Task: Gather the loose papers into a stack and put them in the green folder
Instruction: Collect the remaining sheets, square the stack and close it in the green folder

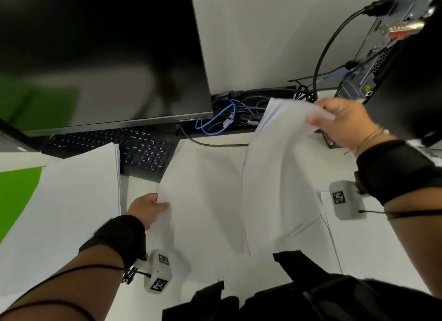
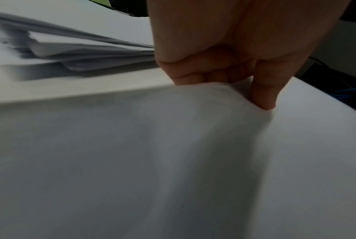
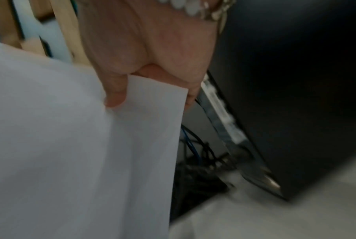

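The right hand (image 1: 344, 122) is pinching the far corner of a sheet (image 1: 275, 177), thumb on top and fingers beneath, and is holding it lifted and bowed over the desk (image 1: 382, 249), right of the keyboard (image 1: 143, 150). Held by one corner like that, the sheet is sagging, probably so it can be swung leftward without dragging on the papers under it. The left hand (image 1: 148, 209) is gripping the near-left edge of a second sheet (image 1: 203, 201) lying in front of the keyboard, thumb pressing on top and fingers curled under the edge, apparently to peel it off the surface. A stack (image 1: 79, 189) is already sitting left of the keyboard, its far corner overlapping the keys, with edges slightly fanned in the left wrist view. The folder (image 1: 16, 196) is showing as a green patch further left, partly under the stack, which looks deliberate: gathering on top of it keeps the last step short. More sheets are lying flat under the lifted one, so gathering is judged about midway. Both pictures are blurring with motion.
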The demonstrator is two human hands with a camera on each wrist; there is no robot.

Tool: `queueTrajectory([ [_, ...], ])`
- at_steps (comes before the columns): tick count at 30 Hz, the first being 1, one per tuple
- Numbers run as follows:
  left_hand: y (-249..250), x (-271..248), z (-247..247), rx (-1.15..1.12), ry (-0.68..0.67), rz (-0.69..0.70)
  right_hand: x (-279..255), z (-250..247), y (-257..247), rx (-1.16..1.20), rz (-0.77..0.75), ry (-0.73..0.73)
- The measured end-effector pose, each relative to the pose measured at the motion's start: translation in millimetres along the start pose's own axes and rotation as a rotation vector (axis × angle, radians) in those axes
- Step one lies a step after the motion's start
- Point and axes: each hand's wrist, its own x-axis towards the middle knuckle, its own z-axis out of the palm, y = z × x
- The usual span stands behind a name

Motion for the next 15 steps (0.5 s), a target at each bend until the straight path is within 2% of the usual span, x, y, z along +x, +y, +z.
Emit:
queueTrajectory([
  [3, 1, -5, 4, 0.012, -0.086, -0.004, 10, -15, -37, 0.132, -0.041, 0.057],
  [5, -1, -9, 12, -0.020, -0.133, 0.001, 16, -13, -51, 0.107, -0.039, 0.038],
  [7, -3, -14, 22, -0.082, -0.150, -0.009, 21, 1, -59, 0.005, -0.018, -0.058],
  [10, -5, -18, 33, -0.201, -0.223, -0.064, 23, 39, -58, -0.283, 0.000, -0.239],
  [13, -4, -18, 33, -0.231, -0.288, -0.099, 18, 83, -40, -0.534, -0.019, -0.463],
  [15, -5, -18, 31, -0.251, -0.337, -0.121, 13, 108, -25, -0.598, -0.005, -0.560],
])
